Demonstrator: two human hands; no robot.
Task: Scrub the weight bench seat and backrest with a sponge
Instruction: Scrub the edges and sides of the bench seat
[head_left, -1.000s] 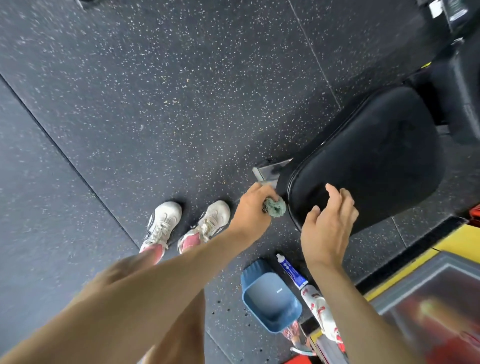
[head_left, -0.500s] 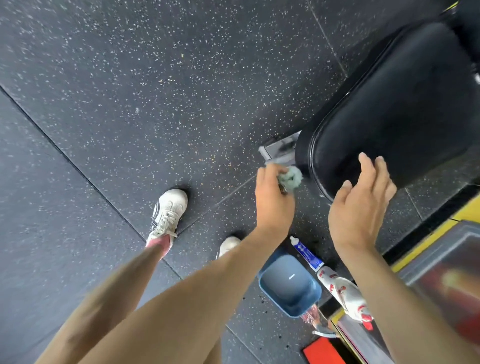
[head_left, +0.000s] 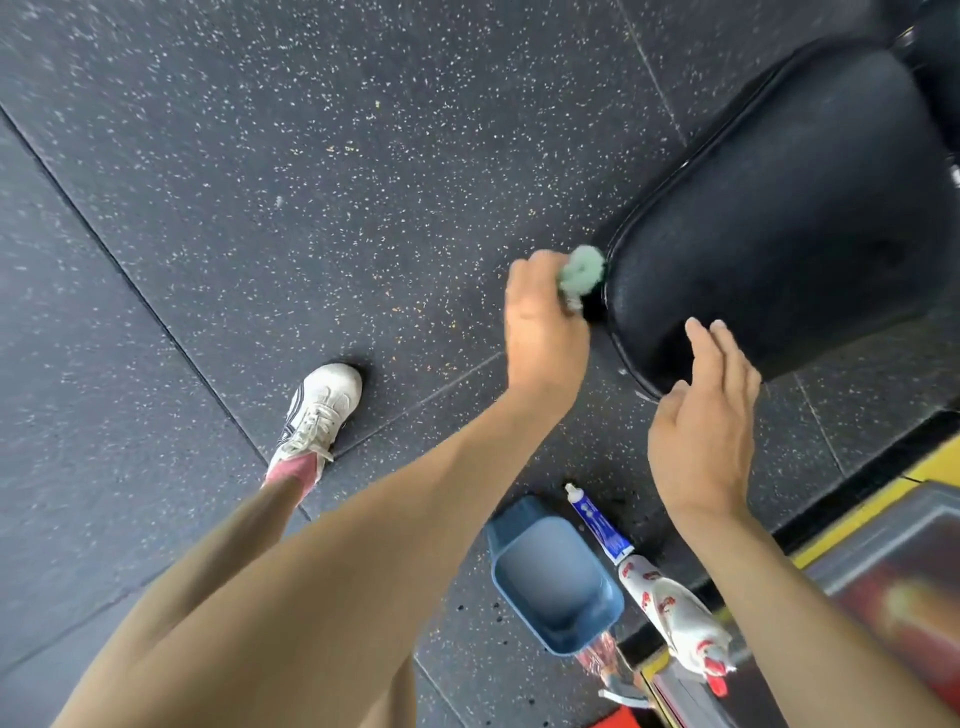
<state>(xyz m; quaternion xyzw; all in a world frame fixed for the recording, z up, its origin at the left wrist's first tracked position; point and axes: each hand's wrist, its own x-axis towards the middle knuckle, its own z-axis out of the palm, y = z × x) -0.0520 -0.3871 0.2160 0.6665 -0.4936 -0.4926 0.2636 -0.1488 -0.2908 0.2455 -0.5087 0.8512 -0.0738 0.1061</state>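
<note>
We see one sponge (head_left: 583, 270), a pale green lump blurred by motion, so we cannot make out a long axis on it. It sits against the piped rim of the black seat pad (head_left: 779, 208), at the left corner of the pad's rounded near end. The left hand (head_left: 540, 332) has its fingers curled round the sponge and holds it there.

We count one pad in view. Its long axis runs from that rounded end near the hands up toward the top right of the view, where it leaves the frame.

The right hand (head_left: 701, 431) is flat, fingers straight and close together, over the near edge of the pad. We cannot tell whether it touches the surface.

On the speckled rubber floor (head_left: 311, 182) below the hands lie three things close together: one blue basin (head_left: 550, 577), one tube (head_left: 597, 522) with a white cap and a blue label just beside the basin's rim, and one white bottle (head_left: 670, 608) with red printing. The writing on the tube and the bottle is too small for us to read.

Further left stands one white laced shoe (head_left: 319, 410) with a pink sock, toe pointing away from us. A yellow strip (head_left: 930, 462) crosses the lower right corner.
</note>
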